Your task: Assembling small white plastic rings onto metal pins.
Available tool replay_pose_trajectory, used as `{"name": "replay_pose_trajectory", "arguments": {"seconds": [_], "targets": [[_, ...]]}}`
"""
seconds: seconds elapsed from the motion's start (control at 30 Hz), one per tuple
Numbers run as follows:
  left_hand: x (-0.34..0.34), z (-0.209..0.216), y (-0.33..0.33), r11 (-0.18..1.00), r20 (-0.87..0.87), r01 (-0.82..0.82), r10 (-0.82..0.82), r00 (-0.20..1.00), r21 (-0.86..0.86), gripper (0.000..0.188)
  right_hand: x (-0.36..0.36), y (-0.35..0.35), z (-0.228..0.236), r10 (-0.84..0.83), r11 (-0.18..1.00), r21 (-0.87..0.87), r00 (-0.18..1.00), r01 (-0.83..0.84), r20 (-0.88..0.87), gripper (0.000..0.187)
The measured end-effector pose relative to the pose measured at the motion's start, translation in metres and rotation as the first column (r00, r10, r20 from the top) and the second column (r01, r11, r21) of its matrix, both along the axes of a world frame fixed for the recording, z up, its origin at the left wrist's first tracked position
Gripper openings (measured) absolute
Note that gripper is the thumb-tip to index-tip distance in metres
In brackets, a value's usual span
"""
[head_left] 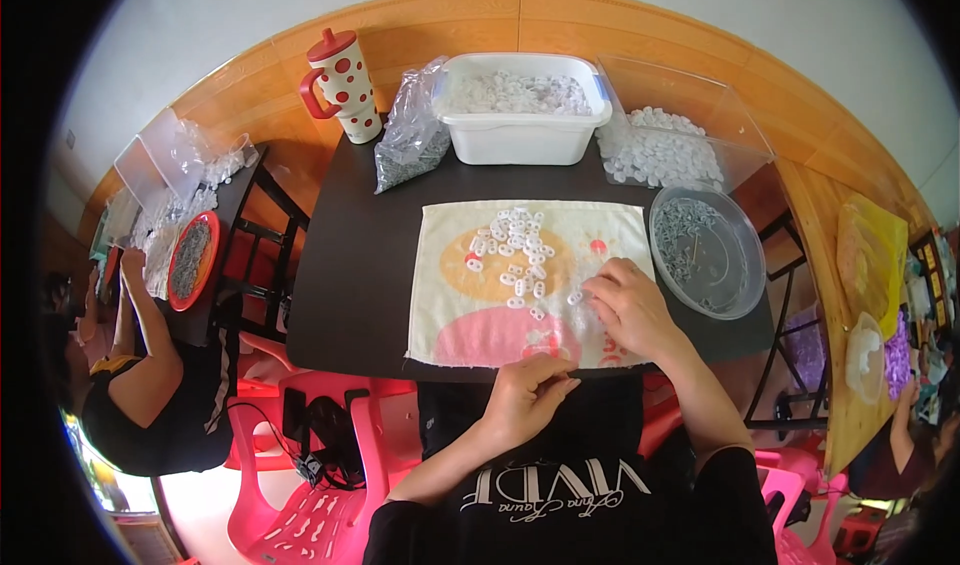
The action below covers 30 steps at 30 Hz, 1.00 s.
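Observation:
On a cream towel point(430, 255) with pink and yellow prints lies a loose cluster of small white oval plastic pieces point(517, 230), each with two dark holes or dots. My right hand point(630, 310) is over the towel's right part, fingers curled together and tips pointing left. One white piece point(575, 298) lies right at those fingertips; whether they grip anything is hidden. At the towel's near edge my left hand point(527, 400) is closed in a pinch, thumb against the fingers. What sits in that pinch is too small to make out.
Along the dark table's point(345, 265) back stand a dotted tumbler point(345, 85), a bag of grey metal parts point(412, 140), a white tub point(525, 140) and a clear bin of white pieces point(660, 150). A round clear tub point(707, 255) holds metal parts at right. Other people work on both sides.

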<state>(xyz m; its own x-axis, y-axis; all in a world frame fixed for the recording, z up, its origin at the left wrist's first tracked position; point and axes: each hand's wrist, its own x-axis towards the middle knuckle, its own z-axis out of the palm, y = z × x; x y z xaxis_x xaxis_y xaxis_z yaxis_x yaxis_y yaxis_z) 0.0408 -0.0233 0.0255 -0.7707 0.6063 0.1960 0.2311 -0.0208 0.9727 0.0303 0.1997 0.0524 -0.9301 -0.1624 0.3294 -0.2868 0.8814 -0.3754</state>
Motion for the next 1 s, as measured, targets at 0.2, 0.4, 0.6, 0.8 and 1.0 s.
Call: {"name": "replay_pose_trajectory", "arguments": {"seconds": [0.2, 0.4, 0.6, 0.8, 1.0], "targets": [[-0.004, 0.002, 0.002, 0.996, -0.071, 0.082, -0.085, 0.994, -0.043, 0.020, -0.009, -0.007, -0.009, 0.098, 0.995, 0.028, 0.995, -0.098, -0.015, 0.019], [-0.014, 0.003, -0.005, 1.000, -0.050, 0.020, -0.021, 0.999, -0.020, 0.019, -0.005, -0.009, -0.005, 0.082, 0.992, -0.091, 0.995, -0.087, -0.051, 0.017], [-0.026, 0.007, -0.013, 0.998, -0.044, 0.009, -0.012, 0.999, -0.064, 0.017, -0.011, -0.035, 0.000, 0.178, 0.984, -0.015, 0.983, -0.178, -0.036, 0.018], [-0.029, 0.011, -0.021, 0.995, 0.012, -0.054, 0.055, 0.998, -0.089, 0.017, -0.019, -0.052, -0.005, 0.060, 0.998, -0.031, 0.993, -0.063, -0.106, 0.024], [-0.043, 0.007, -0.024, 0.986, -0.075, -0.144, 0.138, 0.988, -0.081, 0.014, -0.012, -0.060, -0.013, 0.127, 0.988, -0.079, 0.986, -0.136, -0.112, 0.022]]}}
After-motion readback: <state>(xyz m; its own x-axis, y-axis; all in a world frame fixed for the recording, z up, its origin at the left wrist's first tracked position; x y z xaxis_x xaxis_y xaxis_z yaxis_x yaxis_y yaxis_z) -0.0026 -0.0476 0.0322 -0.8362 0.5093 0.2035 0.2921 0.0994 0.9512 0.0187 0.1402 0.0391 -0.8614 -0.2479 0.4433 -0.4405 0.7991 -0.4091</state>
